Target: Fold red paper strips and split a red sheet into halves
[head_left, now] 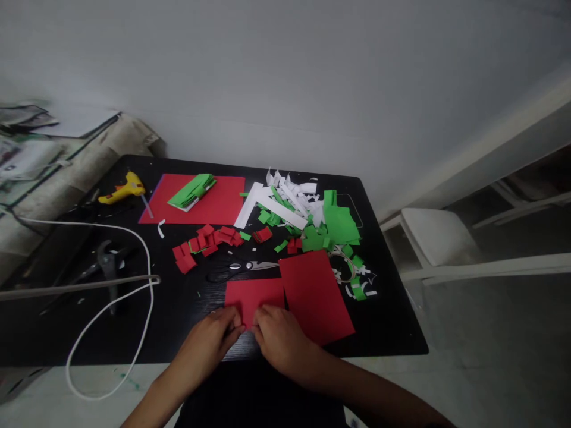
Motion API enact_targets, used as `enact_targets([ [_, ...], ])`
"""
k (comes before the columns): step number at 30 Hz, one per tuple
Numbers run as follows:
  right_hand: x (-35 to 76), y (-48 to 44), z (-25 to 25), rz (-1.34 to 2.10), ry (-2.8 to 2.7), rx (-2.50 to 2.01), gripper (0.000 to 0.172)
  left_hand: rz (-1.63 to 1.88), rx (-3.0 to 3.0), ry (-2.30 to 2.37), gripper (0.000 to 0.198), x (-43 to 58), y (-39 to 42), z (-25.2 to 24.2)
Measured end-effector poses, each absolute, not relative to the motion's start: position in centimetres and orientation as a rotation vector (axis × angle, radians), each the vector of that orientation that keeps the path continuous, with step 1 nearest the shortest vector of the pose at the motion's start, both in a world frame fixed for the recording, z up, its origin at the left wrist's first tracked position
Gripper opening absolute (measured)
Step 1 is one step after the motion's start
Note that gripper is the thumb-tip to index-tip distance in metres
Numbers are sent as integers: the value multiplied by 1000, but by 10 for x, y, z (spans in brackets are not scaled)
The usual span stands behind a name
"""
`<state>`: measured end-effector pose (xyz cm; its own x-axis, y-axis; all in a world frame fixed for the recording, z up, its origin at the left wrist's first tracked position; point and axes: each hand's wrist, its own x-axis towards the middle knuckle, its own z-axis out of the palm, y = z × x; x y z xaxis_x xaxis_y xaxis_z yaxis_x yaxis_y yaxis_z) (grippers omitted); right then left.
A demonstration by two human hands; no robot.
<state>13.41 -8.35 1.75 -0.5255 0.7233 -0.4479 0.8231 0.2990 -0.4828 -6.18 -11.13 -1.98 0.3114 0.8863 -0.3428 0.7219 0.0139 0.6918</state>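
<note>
A small red paper sheet (256, 293) lies on the black table in front of me. My left hand (222, 327) pinches its near left corner, fingers curled. Close beside it, my right hand (277, 330) has its fingers closed on the near edge of the same sheet. A larger red paper sheet (316, 297) lies slanted to the right, its lower left part behind my right hand. Just beyond the small sheet are scissors (250, 266) with dark handles, blades pointing right. Small folded red paper pieces (207, 241) lie in a row farther back.
White and green paper strips (285, 205) are heaped at the back, with green paper (341, 223) beside them. A green paper bundle (193, 191) rests on red sheets (227, 199). A yellow glue gun (127, 189), a white cord (149, 255) and pliers-like tool (108, 264) are at left.
</note>
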Motion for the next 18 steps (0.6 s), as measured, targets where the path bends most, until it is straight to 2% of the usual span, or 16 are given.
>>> enact_targets([
  [18, 188, -84, 25, -1046, 2247, 1768, 17, 218, 1788, 1421, 14, -64, -108, -20],
])
